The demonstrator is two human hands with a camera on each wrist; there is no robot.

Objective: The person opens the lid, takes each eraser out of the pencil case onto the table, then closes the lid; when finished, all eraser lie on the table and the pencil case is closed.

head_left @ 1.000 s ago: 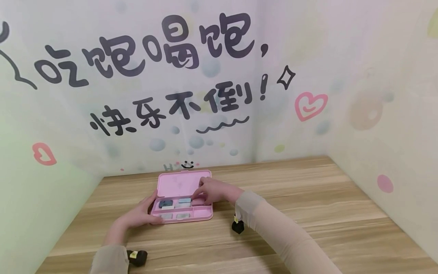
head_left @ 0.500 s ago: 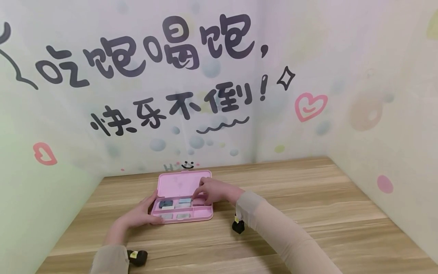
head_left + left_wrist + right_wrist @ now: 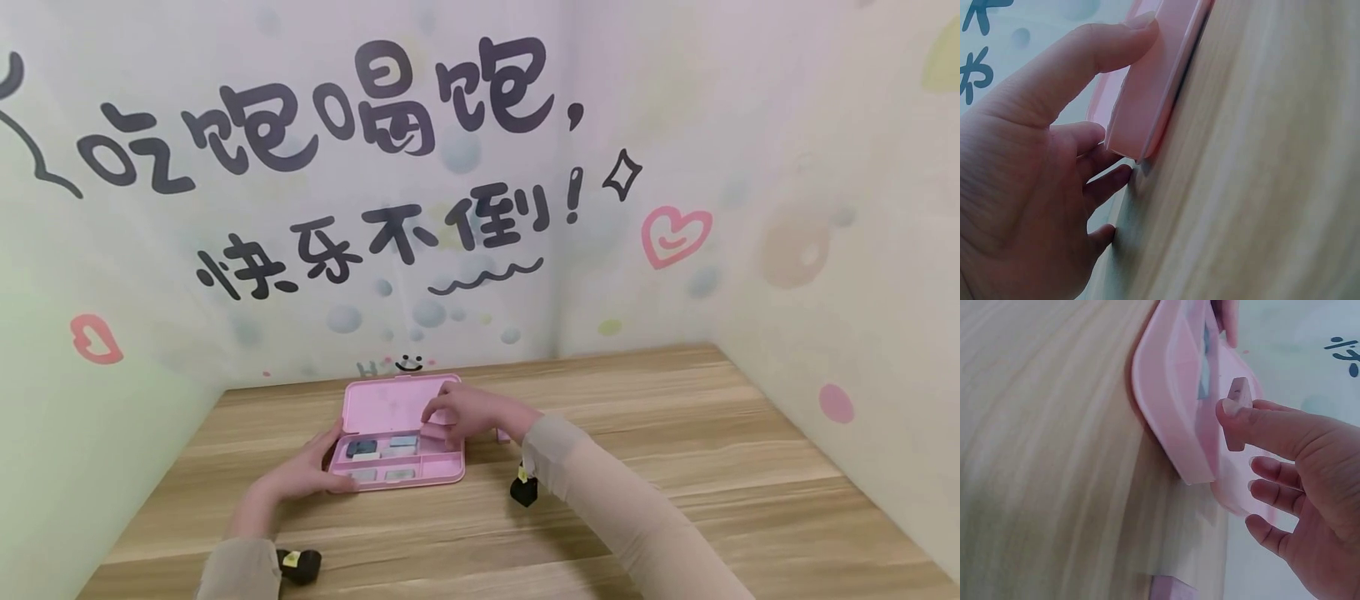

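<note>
An open pink pencil case (image 3: pixel 440 480) lies on the table with its lid (image 3: pixel 386 404) tipped back. My left hand (image 3: pixel 300 472) holds the left end, thumb at the front and fingers behind, as the left wrist view shows. Between thumb and index finger my right hand (image 3: pixel 474 412) pinches a small pink block (image 3: pixel 1242 394), apparently an eraser, over the case's right side. Inside the back compartment are a dark block (image 3: pixel 362 448), a light-blue block (image 3: pixel 403 441) and a white one (image 3: pixel 367 457). Two pale pieces (image 3: pixel 400 474) lie in the front compartment.
A second pinkish block (image 3: pixel 1171 589) lies on the wooden table (image 3: pixel 600 417) to the right of the case, partly hidden by the right wrist in the head view. A printed wall sheet (image 3: pixel 510 317) stands behind the table, with side walls left and right.
My right hand has risen slightly out of the case with the pink block. The pinkish block beyond the right wrist has come into view. My left hand stays on the case.
</note>
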